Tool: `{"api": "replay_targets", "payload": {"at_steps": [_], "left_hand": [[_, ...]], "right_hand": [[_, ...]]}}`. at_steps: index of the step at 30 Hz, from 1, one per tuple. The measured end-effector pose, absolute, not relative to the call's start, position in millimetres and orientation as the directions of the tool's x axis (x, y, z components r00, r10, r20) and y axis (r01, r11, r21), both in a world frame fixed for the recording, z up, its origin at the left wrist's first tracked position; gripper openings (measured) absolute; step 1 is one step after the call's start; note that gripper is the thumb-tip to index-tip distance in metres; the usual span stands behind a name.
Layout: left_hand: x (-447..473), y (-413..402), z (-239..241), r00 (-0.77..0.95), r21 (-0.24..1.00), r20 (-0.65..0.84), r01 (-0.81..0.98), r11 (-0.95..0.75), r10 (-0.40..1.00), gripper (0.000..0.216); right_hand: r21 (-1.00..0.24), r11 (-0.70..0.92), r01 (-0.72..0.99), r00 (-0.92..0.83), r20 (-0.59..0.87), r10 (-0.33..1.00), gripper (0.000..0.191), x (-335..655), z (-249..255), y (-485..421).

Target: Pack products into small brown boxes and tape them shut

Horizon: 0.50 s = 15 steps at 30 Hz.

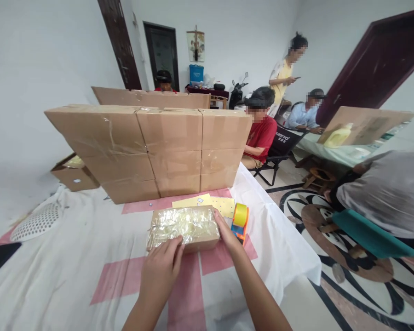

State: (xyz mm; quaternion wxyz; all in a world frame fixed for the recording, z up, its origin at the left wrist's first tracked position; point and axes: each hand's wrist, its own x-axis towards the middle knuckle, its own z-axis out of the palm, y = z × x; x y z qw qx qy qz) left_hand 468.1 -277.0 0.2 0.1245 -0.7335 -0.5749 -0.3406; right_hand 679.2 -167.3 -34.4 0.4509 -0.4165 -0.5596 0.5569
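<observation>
A small brown carton (183, 228) with a shiny plastic-wrapped top lies on the white and pink cloth (89, 257) in front of me. My left hand (161, 266) rests against its near edge, fingers curled onto the top. My right hand (227, 233) presses against its right side, fingers together. Just to the right of that hand stands a tape dispenser (240, 221) with a yellow roll. Yellow sheets (207, 202) lie behind the carton.
A wall of large taped cardboard boxes (152, 151) stands across the table behind the carton. An open box (74, 172) and a white perforated dish (37, 220) sit at the left. Other people sit and stand at the right and back, near a second table (345, 154).
</observation>
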Motion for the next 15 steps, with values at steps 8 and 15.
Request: {"api": "replay_targets", "payload": {"at_steps": [8, 15], "left_hand": [[459, -280, -13, 0.026, 0.334, 0.616, 0.897, -0.29, 0.788, 0.022], [432, -288, -28, 0.042, 0.489, 0.575, 0.783, -0.384, 0.817, 0.027]], "right_hand": [[-0.977, 0.167, 0.132, -0.472, 0.086, 0.877, 0.116, 704, -82, -201], [-0.843, 0.375, 0.384, -0.338, 0.25, 0.907, 0.145, 687, -78, -234]]}}
